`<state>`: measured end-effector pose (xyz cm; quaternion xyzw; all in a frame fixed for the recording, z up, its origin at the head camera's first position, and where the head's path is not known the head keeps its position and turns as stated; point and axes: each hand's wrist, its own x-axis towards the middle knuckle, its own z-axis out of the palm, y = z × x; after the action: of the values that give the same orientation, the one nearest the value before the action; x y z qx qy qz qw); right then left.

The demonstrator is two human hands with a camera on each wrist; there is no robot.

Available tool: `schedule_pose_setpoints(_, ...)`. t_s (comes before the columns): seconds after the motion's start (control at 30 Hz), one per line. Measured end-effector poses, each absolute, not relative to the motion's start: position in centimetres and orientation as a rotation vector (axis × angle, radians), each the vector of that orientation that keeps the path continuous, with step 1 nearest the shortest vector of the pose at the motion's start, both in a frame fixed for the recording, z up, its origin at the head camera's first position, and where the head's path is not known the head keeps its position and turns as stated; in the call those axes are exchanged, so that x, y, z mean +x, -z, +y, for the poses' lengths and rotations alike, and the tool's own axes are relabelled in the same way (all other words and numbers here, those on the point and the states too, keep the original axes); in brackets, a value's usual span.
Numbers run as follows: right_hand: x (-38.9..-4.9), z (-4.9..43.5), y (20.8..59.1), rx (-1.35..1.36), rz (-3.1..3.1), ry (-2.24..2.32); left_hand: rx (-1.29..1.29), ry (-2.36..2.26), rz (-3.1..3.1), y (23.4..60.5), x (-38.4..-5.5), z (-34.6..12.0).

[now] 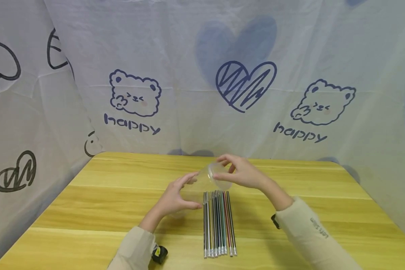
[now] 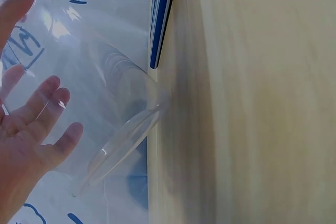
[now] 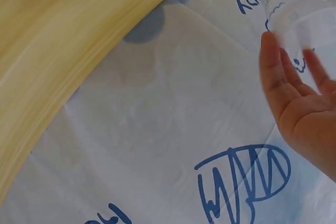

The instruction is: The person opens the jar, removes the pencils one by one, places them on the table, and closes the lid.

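Note:
A clear plastic jar [image 1: 200,187] is tilted above the table, between both hands. My left hand [image 1: 170,197] grips its lower left side, thumb in front and fingers behind. At the upper right, my right hand [image 1: 246,172] holds the rimmed end with thumb and fingers; whether a separate lid is there I cannot tell. Just below the jar, several pencils [image 1: 219,225] lie side by side on the table, dark, white, teal and red, with silvery ends toward me. In the left wrist view, the jar's round end [image 2: 123,148] shows beyond the left hand's spread fingers [image 2: 68,140].
The yellow wood-grain table [image 1: 98,195] reaches back to a white cloth [image 1: 189,123] printed with bears and hearts. Small black devices sit at the wrists, one by the left sleeve [image 1: 133,245] and another by the right sleeve [image 1: 307,228].

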<state>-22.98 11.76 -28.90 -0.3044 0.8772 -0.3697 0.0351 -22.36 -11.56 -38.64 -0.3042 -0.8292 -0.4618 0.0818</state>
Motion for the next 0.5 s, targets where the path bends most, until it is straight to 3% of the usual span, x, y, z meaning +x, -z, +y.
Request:
schedule_pose_setpoints(0.27,-22.85,11.69,29.46,-0.778,2.759,1.115,-0.940,1.333,-2.484,38.42,-22.21,-11.33)
schedule_pose_setpoints(0.5,-23.27,12.36,29.41,-1.010,2.719,1.100,-0.927,1.345,-2.455,38.67,-22.50,-11.45)
